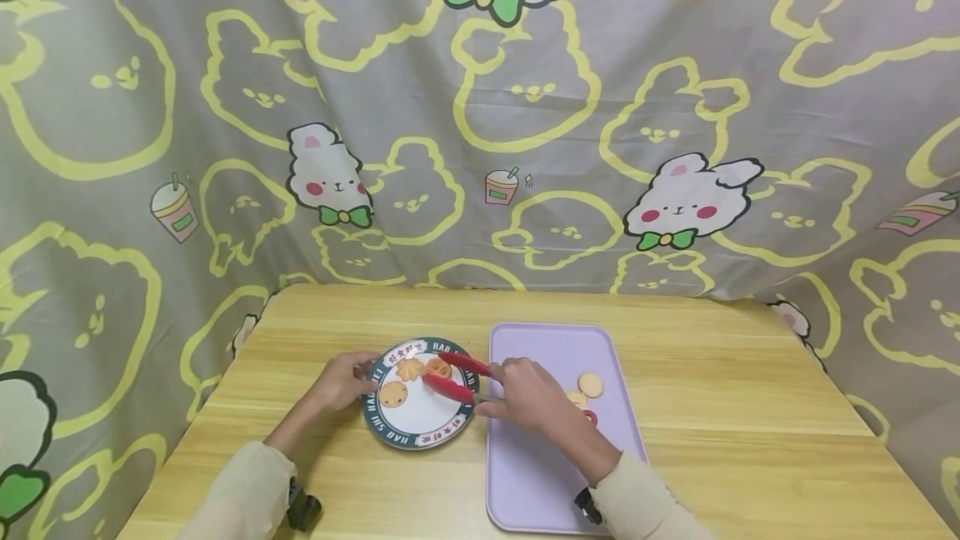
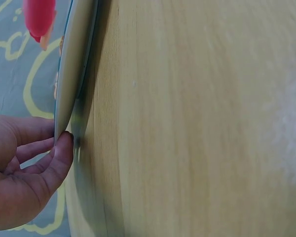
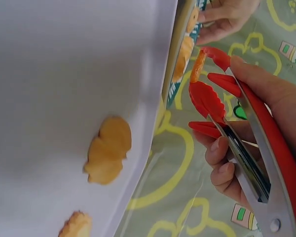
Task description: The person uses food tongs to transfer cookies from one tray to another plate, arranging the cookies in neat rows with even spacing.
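1. A grey curtain (image 1: 465, 240) printed with yellow outlines, white rabbits and drink cups hangs beyond my work area and fills much of my head view.
2. The wood-grain bench (image 1: 750, 407) stands in front of it, carrying the tray and plate side by side.
3. A pale purple tray (image 1: 525, 473) with rounded corners lies lengthwise on the bench, partly under my right forearm in the head view.
4. A round plate (image 1: 423, 417), white with a dark green lettered rim, sits just left of the tray; its edge is raised off the bench where I hold it, as the left wrist view shows.
5. Red-tipped tongs (image 1: 448, 387) reach across from the tray's side, tips above the plate.
6. My right hand (image 1: 525, 394) grips the tongs, fingers wrapped about the arms.
7. My left hand (image 1: 343, 382) pinches the plate's left rim between thumb and fingers.
8. Biscuits are the smallest subjects: a flower-shaped biscuit (image 1: 409, 369) and a dotted round biscuit (image 1: 393, 394) rest on the plate; a plain round biscuit (image 1: 591, 385) and a partly hidden biscuit (image 1: 576, 397) lie on the tray; an orange-brown ring biscuit (image 3: 198, 66), seen edge-on by the right wrist camera, is caught between the tongs' tips over the plate.
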The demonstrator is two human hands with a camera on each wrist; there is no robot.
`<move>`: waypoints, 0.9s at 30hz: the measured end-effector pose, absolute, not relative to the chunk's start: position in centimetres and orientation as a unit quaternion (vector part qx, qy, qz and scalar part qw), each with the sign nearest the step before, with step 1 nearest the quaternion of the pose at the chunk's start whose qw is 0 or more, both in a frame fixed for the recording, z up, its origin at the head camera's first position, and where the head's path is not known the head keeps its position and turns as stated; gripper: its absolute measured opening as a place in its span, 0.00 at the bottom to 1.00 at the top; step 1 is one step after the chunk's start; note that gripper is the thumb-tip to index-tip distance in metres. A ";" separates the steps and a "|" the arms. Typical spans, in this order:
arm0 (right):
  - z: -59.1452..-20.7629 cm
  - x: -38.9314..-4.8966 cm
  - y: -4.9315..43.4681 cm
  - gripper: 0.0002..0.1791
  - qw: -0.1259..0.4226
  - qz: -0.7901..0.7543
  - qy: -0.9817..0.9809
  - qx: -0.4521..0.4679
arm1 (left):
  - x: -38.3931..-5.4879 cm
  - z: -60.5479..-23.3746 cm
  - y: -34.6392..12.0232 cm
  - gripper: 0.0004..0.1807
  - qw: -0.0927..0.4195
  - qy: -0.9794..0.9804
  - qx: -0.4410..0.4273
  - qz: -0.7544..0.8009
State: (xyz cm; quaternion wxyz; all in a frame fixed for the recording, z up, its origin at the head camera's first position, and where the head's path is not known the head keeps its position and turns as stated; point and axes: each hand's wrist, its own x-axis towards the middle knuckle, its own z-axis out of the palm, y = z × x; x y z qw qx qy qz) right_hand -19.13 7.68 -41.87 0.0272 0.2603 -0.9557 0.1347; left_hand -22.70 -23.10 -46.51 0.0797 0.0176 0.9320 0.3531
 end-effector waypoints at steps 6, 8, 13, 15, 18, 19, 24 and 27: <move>-42.3 -18.8 7.0 0.27 0.029 0.125 -0.951 0.281 | -22.7 -46.4 -23.1 0.28 0.083 0.932 0.022 0.352; -42.4 -18.6 6.8 0.27 0.026 0.123 -0.951 0.283 | -22.6 -46.4 -23.1 0.28 0.084 0.933 0.025 0.350; -42.6 -18.4 6.4 0.28 0.011 0.124 -0.952 0.278 | -22.6 -46.3 -23.1 0.28 0.083 0.932 0.031 0.351; -42.7 -18.4 6.2 0.27 0.009 0.121 -0.953 0.278 | -22.6 -46.3 -23.2 0.28 0.080 0.932 0.030 0.353; -42.8 -18.4 6.0 0.27 0.011 0.114 -0.954 0.276 | -22.6 -46.3 -23.2 0.28 0.078 0.932 0.035 0.352; -42.7 -18.4 5.9 0.27 0.011 0.112 -0.955 0.275 | -22.6 -46.3 -23.2 0.28 0.077 0.932 0.035 0.353; -42.6 -18.4 5.7 0.27 0.015 0.099 -0.956 0.276 | -22.7 -46.3 -23.3 0.28 0.076 0.931 0.037 0.354; -42.7 -18.4 5.8 0.28 0.014 0.093 -0.957 0.275 | -22.6 -46.3 -23.3 0.28 0.078 0.932 0.034 0.353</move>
